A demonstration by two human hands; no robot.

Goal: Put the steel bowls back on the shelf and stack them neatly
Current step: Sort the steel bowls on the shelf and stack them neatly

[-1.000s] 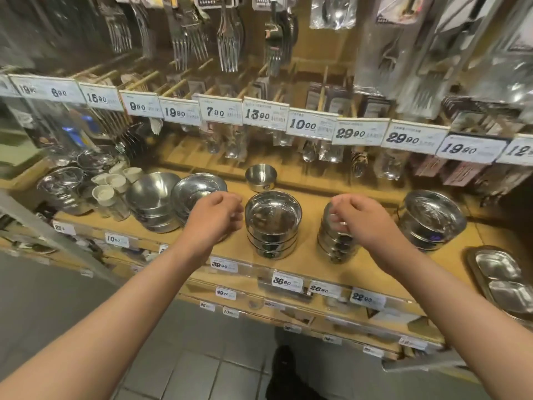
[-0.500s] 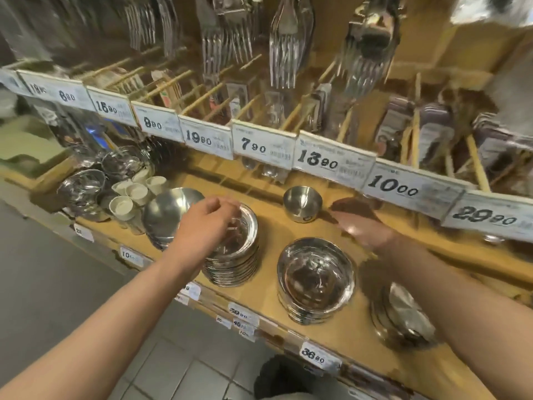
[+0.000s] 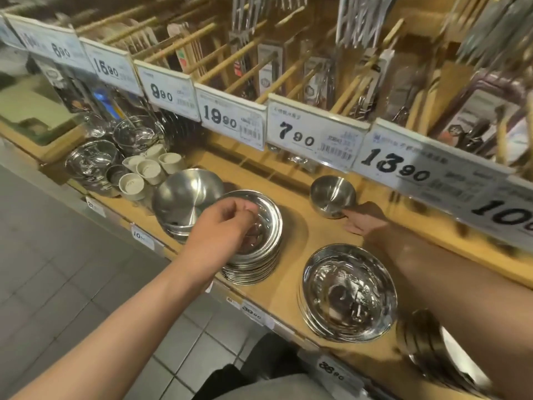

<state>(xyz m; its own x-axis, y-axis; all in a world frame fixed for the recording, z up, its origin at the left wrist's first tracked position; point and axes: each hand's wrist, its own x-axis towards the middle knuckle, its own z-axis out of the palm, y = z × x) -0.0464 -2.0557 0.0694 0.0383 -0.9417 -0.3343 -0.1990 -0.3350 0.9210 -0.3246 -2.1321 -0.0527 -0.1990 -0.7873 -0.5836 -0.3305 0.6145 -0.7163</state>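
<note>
Wooden shop shelf (image 3: 300,235) runs from the left of the frame down to the lower right, with white price tags (image 3: 314,131) along a rack of packed cutlery above it and grey floor tiles at lower left.

Largest on the shelf is the stack of wide bowls (image 3: 347,293) at lower centre-right, sitting level. Left of it is a stack of shallow steel dishes (image 3: 259,246) at centre, and just beside that, further left, a tilted deep bowl (image 3: 184,197) leans on a low pile. A cluster of pale cups (image 3: 144,171) stands toward the left. At the lower right edge another stack shows only as a blur.

Smallest is the single small steel bowl (image 3: 331,196), upright and alone near the back of the shelf, centre-right.

The left hand (image 3: 222,226) hovers over the dish stack with its fingers curled toward the rim; whether they pinch the top dish I cannot tell. The right hand (image 3: 364,220) lies just below and right of the small bowl, fingers stretched forward, tips at the bowl's base. The right hand is clearly nearer that bowl, which lies ahead and slightly left of its fingertips.
</note>
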